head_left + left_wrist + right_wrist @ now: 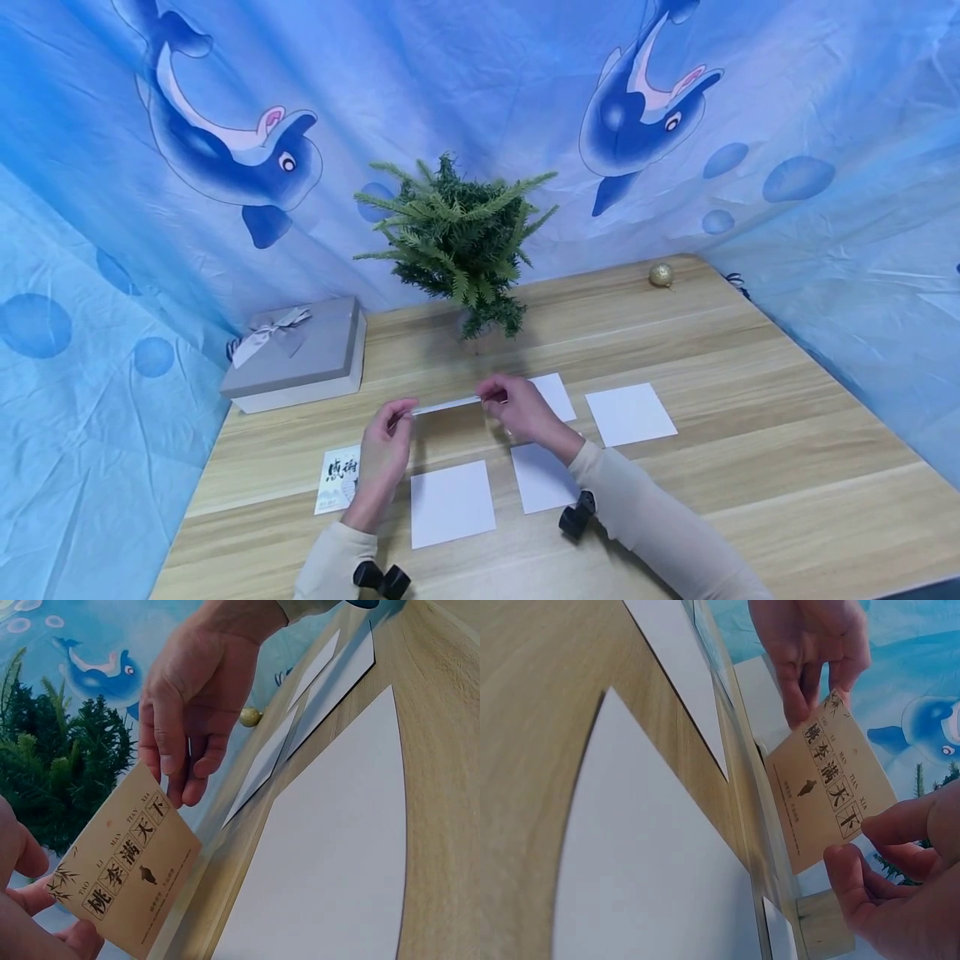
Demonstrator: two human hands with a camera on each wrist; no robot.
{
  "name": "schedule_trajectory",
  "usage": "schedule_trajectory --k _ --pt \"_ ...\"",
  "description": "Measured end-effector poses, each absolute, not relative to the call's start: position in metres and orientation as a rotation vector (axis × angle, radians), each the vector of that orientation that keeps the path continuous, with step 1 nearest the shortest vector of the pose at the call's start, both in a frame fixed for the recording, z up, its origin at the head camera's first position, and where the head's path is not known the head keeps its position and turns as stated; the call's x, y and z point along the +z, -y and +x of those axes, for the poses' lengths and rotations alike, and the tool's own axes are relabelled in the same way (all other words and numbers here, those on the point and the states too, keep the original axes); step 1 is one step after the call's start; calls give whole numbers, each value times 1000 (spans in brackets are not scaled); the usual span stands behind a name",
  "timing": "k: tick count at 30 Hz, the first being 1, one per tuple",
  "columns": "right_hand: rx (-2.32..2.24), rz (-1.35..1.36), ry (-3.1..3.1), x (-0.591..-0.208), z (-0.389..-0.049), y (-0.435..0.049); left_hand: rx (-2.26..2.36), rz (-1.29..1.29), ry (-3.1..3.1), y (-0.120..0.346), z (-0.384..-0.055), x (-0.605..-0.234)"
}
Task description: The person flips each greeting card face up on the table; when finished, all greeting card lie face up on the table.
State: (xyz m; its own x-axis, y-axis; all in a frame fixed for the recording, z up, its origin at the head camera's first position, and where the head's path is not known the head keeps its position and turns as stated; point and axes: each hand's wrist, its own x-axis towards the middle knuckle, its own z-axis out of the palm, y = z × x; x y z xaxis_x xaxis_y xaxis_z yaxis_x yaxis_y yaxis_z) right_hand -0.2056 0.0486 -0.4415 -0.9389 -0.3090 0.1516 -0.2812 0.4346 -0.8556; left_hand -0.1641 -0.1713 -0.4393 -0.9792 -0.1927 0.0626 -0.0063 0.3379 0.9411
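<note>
Both hands hold a tan greeting card (127, 862) between them above the table. Black characters and a small bamboo drawing mark its face in the wrist views; from the head it shows nearly edge-on. My left hand (385, 446) pinches one end of the card, and my right hand (521, 408) pinches the opposite end between thumb and fingers. Below the hands lies a white card (452, 504), blank side up. A second white card (542, 483) sits partly under the right forearm. Beside the left wrist is a white card with black writing (336, 482).
More blank cards lie to the right, one a white square (632, 414). A small artificial fir tree (465, 233) stands at the back. Back left is a grey gift box (300, 350) with a ribbon bow. A gold ball ornament (661, 275) rests near the far right corner.
</note>
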Motion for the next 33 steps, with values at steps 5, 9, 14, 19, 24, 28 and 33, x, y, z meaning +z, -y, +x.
schedule_trajectory --k 5,9,14,19,24,28,33 --pt "-1569 -530 -2635 -442 -206 -48 -1698 185 2420 172 -164 -440" --pt "-1571 -517 -2649 -443 -206 -48 -1708 195 2409 172 -164 -440" --pt "-1588 -495 -2642 -443 -206 -49 -1756 188 2361 173 -164 -440" --pt "-1618 -494 -2642 -443 -206 -49 -1773 159 2313 172 -164 -439" --pt "-1647 -510 -2648 -443 -206 -48 -1764 152 2311 172 -164 -439" --pt "-1656 -502 -2649 -444 -207 -49 -1744 163 2347 171 -163 -439" --pt "-1663 -482 -2666 -447 -208 -49 -1758 190 2375 173 -162 -439"
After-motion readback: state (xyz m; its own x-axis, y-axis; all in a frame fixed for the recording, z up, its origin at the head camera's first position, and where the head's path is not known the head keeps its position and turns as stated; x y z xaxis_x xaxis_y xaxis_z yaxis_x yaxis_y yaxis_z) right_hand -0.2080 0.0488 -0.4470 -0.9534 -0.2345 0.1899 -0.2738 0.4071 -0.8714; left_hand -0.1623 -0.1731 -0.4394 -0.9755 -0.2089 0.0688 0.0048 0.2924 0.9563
